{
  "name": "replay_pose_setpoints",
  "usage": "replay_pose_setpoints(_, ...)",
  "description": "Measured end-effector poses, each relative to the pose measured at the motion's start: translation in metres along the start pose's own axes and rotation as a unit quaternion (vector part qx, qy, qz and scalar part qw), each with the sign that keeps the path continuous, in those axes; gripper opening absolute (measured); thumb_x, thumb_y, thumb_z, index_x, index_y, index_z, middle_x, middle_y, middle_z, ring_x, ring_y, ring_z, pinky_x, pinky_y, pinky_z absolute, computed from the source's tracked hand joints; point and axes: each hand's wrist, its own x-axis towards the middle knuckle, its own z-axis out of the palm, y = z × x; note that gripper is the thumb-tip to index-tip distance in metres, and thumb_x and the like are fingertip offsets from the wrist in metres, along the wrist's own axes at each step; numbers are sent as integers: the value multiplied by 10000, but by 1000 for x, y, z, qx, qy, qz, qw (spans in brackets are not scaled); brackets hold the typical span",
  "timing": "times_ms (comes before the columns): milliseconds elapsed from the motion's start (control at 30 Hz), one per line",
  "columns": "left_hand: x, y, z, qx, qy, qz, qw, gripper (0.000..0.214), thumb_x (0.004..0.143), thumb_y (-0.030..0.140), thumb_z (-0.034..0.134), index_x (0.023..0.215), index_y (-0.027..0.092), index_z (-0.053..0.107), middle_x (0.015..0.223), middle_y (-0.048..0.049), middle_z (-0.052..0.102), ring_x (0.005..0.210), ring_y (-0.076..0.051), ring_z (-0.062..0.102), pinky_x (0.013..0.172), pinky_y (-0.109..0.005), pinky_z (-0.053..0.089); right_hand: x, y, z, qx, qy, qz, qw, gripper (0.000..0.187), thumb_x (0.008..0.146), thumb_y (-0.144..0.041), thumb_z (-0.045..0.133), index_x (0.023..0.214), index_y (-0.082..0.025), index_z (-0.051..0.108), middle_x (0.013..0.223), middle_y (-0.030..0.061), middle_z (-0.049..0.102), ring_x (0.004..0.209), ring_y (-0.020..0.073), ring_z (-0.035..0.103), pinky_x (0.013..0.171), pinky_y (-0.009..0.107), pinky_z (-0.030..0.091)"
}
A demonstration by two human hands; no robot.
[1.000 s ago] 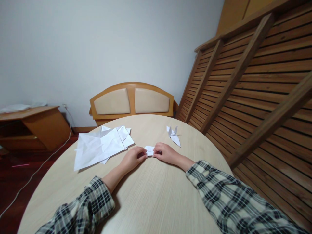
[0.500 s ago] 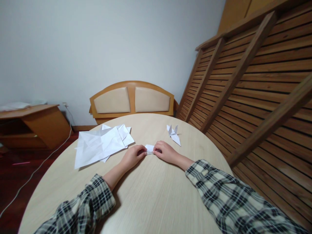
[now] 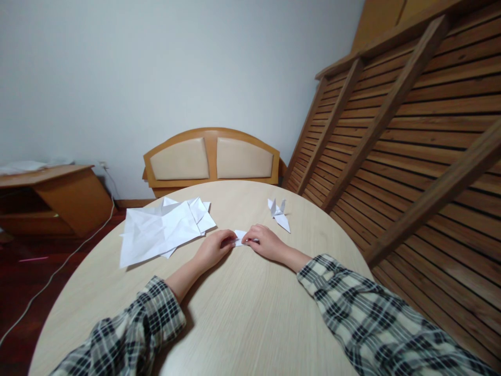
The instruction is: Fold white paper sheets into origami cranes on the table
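A small folded white paper piece (image 3: 239, 236) lies on the round pale wooden table (image 3: 242, 313) between my two hands. My left hand (image 3: 213, 249) has its fingers curled and pinches the paper's left end. My right hand (image 3: 263, 243) is closed too, its fingertips pressing the paper's right end against the table. Most of the piece is hidden under my fingers. Both forearms wear checked sleeves.
A loose pile of creased white sheets (image 3: 160, 231) lies to the left of my hands. A finished white paper crane (image 3: 278, 213) stands behind my right hand. A padded wooden chair back (image 3: 211, 159) is at the far edge, slatted wooden panels (image 3: 410, 130) to the right, a low cabinet (image 3: 50, 198) left.
My fingertips have drawn closer together over the small paper, covering more of it. The hands stay in the same place on the table.
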Motion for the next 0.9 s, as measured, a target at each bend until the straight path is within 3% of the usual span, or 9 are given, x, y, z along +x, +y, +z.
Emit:
replay_pose_setpoints(433,-1,-5,2,-28,-2,30,999,188,824,115,566,898,188,723,993,-80,724,943,-222,651,896,-372,495,-2,0,-2,-18,1,-6,1000,295,771,0,586,880,-197,777,823,51,639,832,190,575,786,316,427)
replay_pose_setpoints(567,-1,-13,3,0,78,-6,997,348,719,-7,466,919,188,674,1029,-70,701,1026,-232,611,967,-419,458,-2,1,-2,-10,0,1,1000,298,774,2,585,870,-202,780,833,52,649,852,191,580,812,324,433)
replay_pose_setpoints(700,0,-25,3,36,162,-57,984,385,669,-35,407,899,190,619,977,-68,673,1019,-244,583,939,-435,456,-2,2,-1,0,4,0,1000,313,767,13,579,870,-204,781,825,49,652,852,190,582,820,327,434)
replay_pose_setpoints(900,0,-31,5,79,164,-71,981,343,705,-9,440,924,178,628,939,-84,660,960,-258,579,891,-431,458,-2,2,-1,8,3,1,1000,317,771,15,568,863,-205,777,820,47,645,844,190,577,810,324,433)
